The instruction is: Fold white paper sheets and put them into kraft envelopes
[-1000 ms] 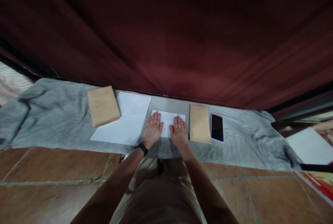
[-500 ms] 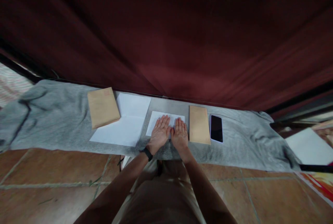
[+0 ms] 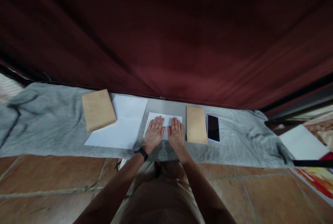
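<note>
Both palms lie flat on a small folded sheet of white paper [image 3: 165, 117] on the grey cloth. My left hand [image 3: 154, 132], with a dark band at its wrist, covers the sheet's left part, fingers stretched out. Over the right part lies my right hand [image 3: 175, 133], also flat with straight fingers. A narrow strip of paper shows between the thumbs. Just right of my right hand is a brown envelope [image 3: 196, 125]. To the left, larger white sheets [image 3: 127, 123] with a crease are partly covered by a stack of brown envelopes [image 3: 99, 110].
A phone [image 3: 213, 128] with a dark screen lies right of the single envelope. Grey cloth [image 3: 241, 137] covers the long narrow surface. Behind it hangs a dark red curtain [image 3: 166, 50]. A white item [image 3: 301, 143] sits beyond the right end, above the tiled floor [image 3: 275, 189].
My hands have moved slightly apart, so more of the paper shows between them. The whole view has shifted a little; the other things lie as before.
</note>
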Tool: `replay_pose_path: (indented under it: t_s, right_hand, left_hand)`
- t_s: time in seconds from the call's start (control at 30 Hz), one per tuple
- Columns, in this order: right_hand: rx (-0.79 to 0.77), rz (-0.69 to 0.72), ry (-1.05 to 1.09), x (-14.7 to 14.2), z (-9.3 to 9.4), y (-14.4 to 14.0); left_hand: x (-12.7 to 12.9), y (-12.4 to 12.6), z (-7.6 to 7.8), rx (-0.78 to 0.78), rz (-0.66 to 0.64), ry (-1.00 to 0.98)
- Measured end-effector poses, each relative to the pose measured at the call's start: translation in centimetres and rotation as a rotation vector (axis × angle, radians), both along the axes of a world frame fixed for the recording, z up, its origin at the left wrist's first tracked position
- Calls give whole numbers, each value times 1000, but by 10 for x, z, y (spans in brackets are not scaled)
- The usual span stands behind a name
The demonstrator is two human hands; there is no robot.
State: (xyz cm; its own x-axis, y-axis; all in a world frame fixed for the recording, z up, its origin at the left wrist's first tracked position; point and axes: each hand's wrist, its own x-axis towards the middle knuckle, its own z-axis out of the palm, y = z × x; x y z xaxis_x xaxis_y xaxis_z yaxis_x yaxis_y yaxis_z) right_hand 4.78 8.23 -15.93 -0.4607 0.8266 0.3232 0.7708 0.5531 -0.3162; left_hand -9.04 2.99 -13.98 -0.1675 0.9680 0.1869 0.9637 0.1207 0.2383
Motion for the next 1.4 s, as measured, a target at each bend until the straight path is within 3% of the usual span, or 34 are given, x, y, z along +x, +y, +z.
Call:
replay_pose_path:
  t_s: [0.23,0.53,0.83,0.97,1.17,1.27,1.4]
  right_hand:
    - [-61,124,-33,-14,4,3]
    - [22,-6,-8,6,-4,-5]
    - [45,-25,-14,17,0,-19]
    - [14,-22,-4,16,3,-20]
    - [-23,-6,49,18,8,-18]
    - [-28,43,68,21,16,-22]
    - [-52,236,92,19,34,-34]
  left_hand:
    - [-1,0,2,-31,-25,-17]
    - [-7,-8,-4,27,183,-53]
    - [-5,-44,-6,150,365,-284]
    - [-12,-46,9,164,434,-525]
    - [-24,-38,39,181,687,-1295]
    - [-22,-36,50,201,685,-1377]
    - [-13,-33,74,275,616,-1431]
